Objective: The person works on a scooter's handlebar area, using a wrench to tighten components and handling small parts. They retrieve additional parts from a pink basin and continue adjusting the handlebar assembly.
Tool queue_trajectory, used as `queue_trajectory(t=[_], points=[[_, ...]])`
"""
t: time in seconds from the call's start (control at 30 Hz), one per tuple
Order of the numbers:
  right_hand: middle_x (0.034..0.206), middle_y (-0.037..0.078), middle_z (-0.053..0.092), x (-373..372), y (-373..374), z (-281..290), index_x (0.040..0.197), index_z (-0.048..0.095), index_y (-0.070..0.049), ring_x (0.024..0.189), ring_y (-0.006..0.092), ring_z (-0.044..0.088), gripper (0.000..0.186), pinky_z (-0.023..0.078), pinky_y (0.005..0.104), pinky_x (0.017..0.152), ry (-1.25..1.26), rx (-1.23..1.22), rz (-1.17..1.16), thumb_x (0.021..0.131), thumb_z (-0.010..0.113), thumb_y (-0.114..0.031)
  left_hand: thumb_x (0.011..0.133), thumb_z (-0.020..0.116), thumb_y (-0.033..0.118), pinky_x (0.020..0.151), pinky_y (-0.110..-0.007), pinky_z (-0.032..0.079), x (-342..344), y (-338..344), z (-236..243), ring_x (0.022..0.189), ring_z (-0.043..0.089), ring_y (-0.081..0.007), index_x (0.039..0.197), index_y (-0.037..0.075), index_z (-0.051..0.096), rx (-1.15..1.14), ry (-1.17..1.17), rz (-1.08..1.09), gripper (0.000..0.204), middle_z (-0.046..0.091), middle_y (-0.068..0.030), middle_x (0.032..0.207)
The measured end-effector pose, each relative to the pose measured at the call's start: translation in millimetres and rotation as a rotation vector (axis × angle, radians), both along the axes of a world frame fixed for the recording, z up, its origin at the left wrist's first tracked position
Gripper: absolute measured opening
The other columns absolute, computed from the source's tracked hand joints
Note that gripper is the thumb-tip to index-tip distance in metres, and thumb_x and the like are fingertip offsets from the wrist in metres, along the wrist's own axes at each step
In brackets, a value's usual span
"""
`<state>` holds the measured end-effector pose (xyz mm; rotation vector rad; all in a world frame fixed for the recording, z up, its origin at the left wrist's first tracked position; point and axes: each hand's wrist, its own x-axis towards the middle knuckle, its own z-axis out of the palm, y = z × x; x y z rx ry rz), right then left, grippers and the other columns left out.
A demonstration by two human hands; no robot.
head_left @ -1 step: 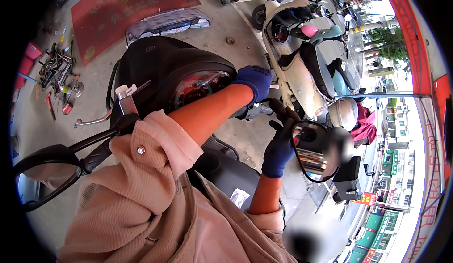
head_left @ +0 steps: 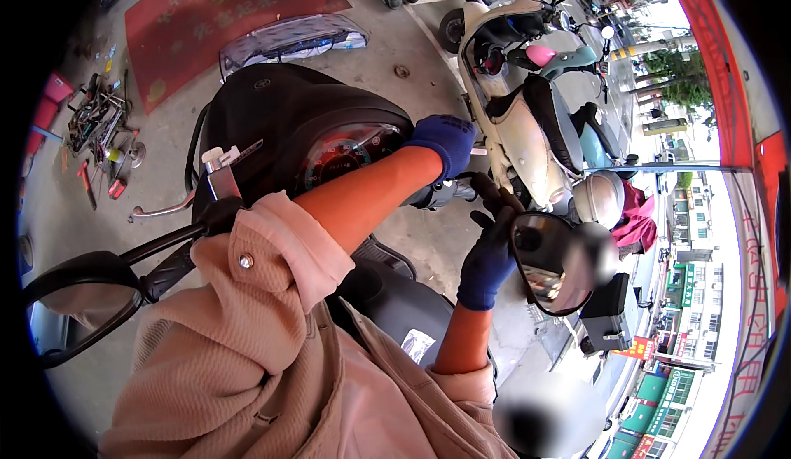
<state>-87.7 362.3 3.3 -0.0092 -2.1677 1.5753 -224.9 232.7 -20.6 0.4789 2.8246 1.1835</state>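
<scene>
I straddle a black scooter [head_left: 255, 121] with a lit round dashboard [head_left: 342, 156]. My left hand [head_left: 445, 143], in a blue work glove, reaches across the dashboard and is closed at the right handlebar. What its fingers hold is hidden; a short pale bar shows beside them. Lower right, my right hand [head_left: 486, 265], in a blue glove with dark fingers, is closed round the stem side of the right rear-view mirror [head_left: 545, 273]. On the left side stand the other rear-view mirror [head_left: 82, 294] and a silver brake lever [head_left: 161, 210], both untouched.
A cream scooter [head_left: 527, 142] stands just right of my hands, with a pale helmet [head_left: 599, 198] behind it. Ahead lie a red mat [head_left: 222, 22] and a wrapped clear panel [head_left: 292, 43]. Loose tools [head_left: 99, 121] cover the floor at left. A black box [head_left: 607, 311] is at right.
The right mirror has turned slightly upward and its reflection has shifted. My left hand looks unmoved.
</scene>
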Motion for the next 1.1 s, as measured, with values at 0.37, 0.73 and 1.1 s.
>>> queue_trajectory(t=[0.37,0.73,1.1], points=[[0.101,0.008,0.065,-15.5,15.9,-11.6,0.111,0.061,-0.002,0.091,0.0158,0.058,0.016,0.047,0.0284,0.077,0.174,0.437,0.042,0.097,0.053,-0.002,0.079,0.065,0.016,0.083,-0.045,0.051,2.0,0.1,1.8,0.095,0.065,-0.0332,0.095,0.013,0.066,0.003,0.01,0.016,0.016,0.069,-0.0126,0.097],[0.091,0.017,0.065,-79.7,4.6,36.3,0.1,0.064,0.0,0.078,0.0331,0.064,0.014,0.049,0.0398,0.067,0.222,0.982,0.2,0.09,0.063,-0.011,0.082,0.062,0.017,0.085,-0.044,0.051,5.4,-4.3,7.5,0.098,0.065,-0.0338,0.098,0.011,0.066,0.011,0.037,-0.024,0.018,0.068,-0.0148,0.099],[0.074,0.009,0.068,-91.0,-9.0,42.2,0.096,0.068,0.001,0.066,0.0133,0.064,0.019,0.049,0.0287,0.062,-0.178,0.512,0.204,0.091,0.064,-0.017,0.082,0.06,0.014,0.087,-0.044,0.051,2.0,-2.3,0.3,0.103,0.064,-0.033,0.104,0.011,0.066,0.042,0.065,-0.001,0.023,0.068,-0.0145,0.106]])
